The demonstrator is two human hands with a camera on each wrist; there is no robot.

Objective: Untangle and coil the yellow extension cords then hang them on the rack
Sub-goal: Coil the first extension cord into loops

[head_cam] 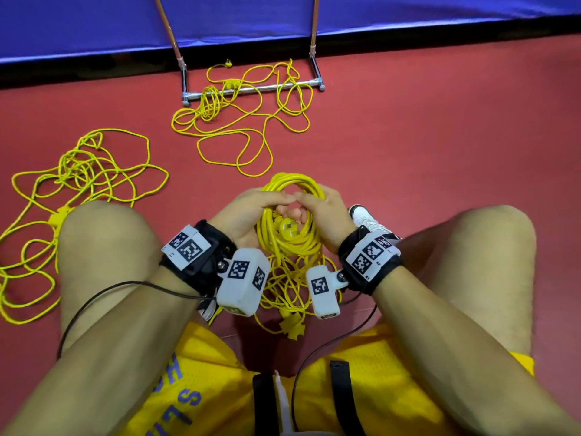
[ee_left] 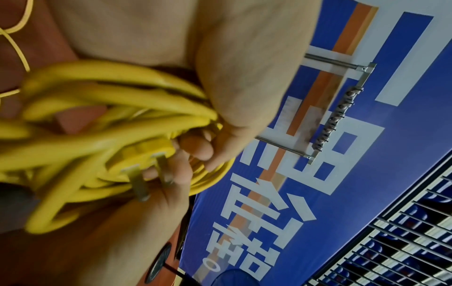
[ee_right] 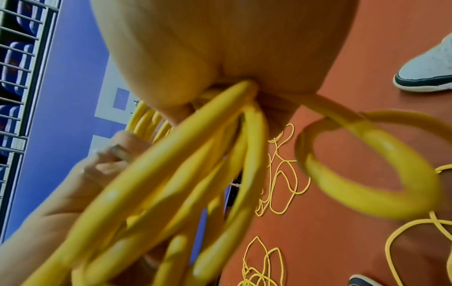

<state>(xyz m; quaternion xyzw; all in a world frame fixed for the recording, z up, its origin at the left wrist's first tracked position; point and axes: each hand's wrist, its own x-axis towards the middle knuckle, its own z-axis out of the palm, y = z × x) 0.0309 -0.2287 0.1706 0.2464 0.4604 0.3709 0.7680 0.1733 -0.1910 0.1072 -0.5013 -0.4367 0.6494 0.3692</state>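
A coiled yellow extension cord (head_cam: 290,212) is held up between the knees, its loops forming an oval whose long axis runs away from the body, the far end of the oval rising just beyond the fingertips and the near end hanging down toward the wrists. The left hand (head_cam: 248,212) is curled around the left side of the coil, and the right hand (head_cam: 323,215) is curled around the right side, the fingertips of both meeting over the middle of the bundle. The cord's plug (ee_left: 146,156) is seen inside the coil between the two palms, its two flat prongs (ee_left: 139,183) pointing toward the left wrist and lying against fingers; which hand's fingers touch them cannot be told. Loose turns of the same cord (head_cam: 286,287) trail down to the red floor (head_cam: 408,146) beneath the wrists. A tangled cord (head_cam: 78,174) is spread on the floor beyond and left of the left hand, and another tangled cord (head_cam: 248,114) lies well ahead of both hands, draped over the base bar of the metal rack (head_cam: 251,88). A white shoe (head_cam: 361,215) is just right of the right hand.
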